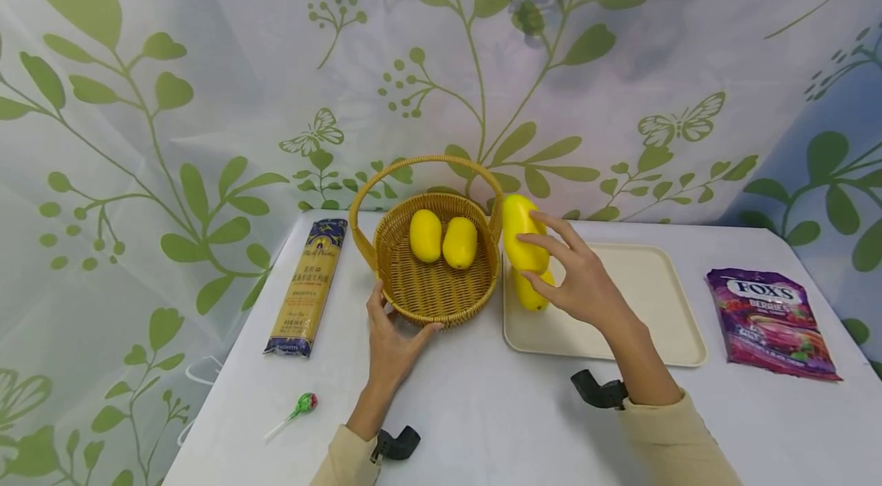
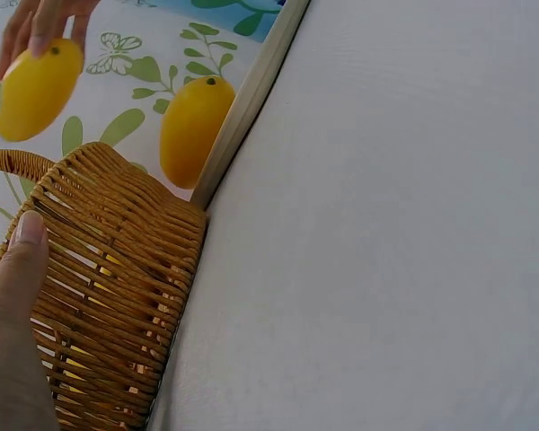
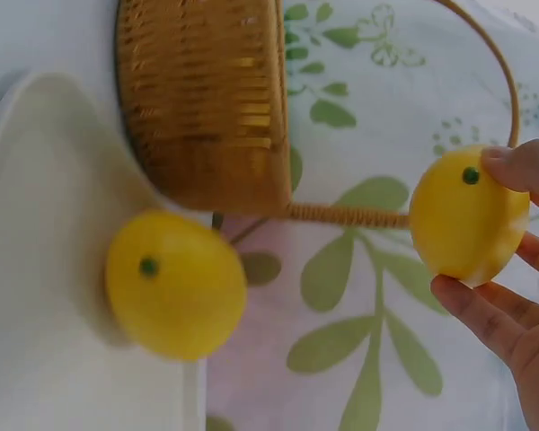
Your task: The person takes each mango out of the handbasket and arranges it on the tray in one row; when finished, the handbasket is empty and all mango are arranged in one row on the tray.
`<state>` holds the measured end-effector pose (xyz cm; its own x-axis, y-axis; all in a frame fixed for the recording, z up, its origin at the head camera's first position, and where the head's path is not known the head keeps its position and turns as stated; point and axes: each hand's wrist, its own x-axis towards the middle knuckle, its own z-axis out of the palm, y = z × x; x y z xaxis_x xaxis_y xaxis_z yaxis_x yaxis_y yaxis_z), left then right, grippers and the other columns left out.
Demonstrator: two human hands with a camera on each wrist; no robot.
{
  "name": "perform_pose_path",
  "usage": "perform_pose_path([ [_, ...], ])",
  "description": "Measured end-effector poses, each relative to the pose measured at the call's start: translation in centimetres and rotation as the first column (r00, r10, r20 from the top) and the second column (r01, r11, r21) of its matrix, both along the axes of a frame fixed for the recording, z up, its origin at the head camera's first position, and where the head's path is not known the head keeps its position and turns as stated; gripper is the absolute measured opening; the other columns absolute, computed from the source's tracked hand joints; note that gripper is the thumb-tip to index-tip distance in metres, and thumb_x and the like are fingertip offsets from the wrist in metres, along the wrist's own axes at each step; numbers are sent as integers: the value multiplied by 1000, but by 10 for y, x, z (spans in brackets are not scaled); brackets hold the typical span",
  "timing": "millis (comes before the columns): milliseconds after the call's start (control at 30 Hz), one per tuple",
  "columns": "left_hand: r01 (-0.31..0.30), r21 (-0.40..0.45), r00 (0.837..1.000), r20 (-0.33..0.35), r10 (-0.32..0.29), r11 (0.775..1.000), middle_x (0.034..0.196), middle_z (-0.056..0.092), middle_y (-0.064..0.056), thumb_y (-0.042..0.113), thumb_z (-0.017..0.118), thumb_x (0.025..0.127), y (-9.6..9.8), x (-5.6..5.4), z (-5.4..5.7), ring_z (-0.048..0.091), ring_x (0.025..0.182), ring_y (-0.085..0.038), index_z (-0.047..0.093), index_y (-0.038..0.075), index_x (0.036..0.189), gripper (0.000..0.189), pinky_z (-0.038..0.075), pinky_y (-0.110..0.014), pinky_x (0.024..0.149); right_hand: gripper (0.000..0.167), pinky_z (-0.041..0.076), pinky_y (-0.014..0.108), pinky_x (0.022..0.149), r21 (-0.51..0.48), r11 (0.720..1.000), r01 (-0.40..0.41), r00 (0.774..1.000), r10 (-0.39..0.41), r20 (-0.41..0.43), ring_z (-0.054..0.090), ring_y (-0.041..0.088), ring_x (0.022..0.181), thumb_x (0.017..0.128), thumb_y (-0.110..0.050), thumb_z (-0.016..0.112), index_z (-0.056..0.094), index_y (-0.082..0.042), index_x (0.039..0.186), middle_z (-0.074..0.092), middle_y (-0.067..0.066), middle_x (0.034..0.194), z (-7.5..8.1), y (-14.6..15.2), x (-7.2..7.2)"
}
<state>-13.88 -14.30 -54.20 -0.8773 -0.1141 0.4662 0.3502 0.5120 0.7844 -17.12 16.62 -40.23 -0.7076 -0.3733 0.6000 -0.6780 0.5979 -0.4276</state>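
My right hand [image 1: 582, 279] pinches a yellow mango [image 1: 520, 237] between thumb and fingers, beside the right end of the basket handle. In the right wrist view that mango [image 3: 463, 220] is held up with its green stem spot showing. My left hand [image 1: 394, 352] holds the front left of the wicker basket [image 1: 441, 304]; in the left wrist view the thumb [image 2: 22, 260] lies against its woven wall. Inside the basket lie two mangoes, one on the left [image 1: 426, 236] and one on the right [image 1: 459, 243]. Another mango [image 1: 533, 295] rests on the cream tray [image 1: 634, 310], partly hidden by the held one.
Left of the basket lies a spaghetti pack [image 1: 308, 288], with a lollipop [image 1: 303, 404] nearer the front. A purple candy bag [image 1: 773, 324] is right of the tray. The tall basket handle [image 1: 427, 159] arches over the basket, and a leaf-patterned curtain [image 1: 248, 88] hangs behind the table.
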Motion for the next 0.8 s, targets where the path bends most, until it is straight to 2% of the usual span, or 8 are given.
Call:
perform_pose_path([
  [167,7,1,1000,-1,-7,1000,147,34,-21,41,90,68,0,-1,0,44,131,-34,14,5,155,121,49,-44,99,56,54,51,90,32,997,66,998,-66,11,50,37,127,73,-3,84,63,-11,124,43,13,148,-13,26,-3],
  [400,10,-1,1000,-8,-10,1000,147,34,-23,40,90,68,0,-1,-1,44,131,-36,14,5,155,121,50,-45,99,56,54,51,87,65,990,123,991,-126,53,52,38,125,71,-3,85,63,-9,122,44,15,146,-40,53,-5],
  [800,-5,-12,1000,1,5,1000,148,33,-21,40,90,67,0,-1,-1,44,131,-36,13,7,156,122,50,-45,99,52,52,58,87,113,987,114,978,-132,164,53,44,119,73,1,81,63,-6,121,46,21,142,-74,76,-3],
])
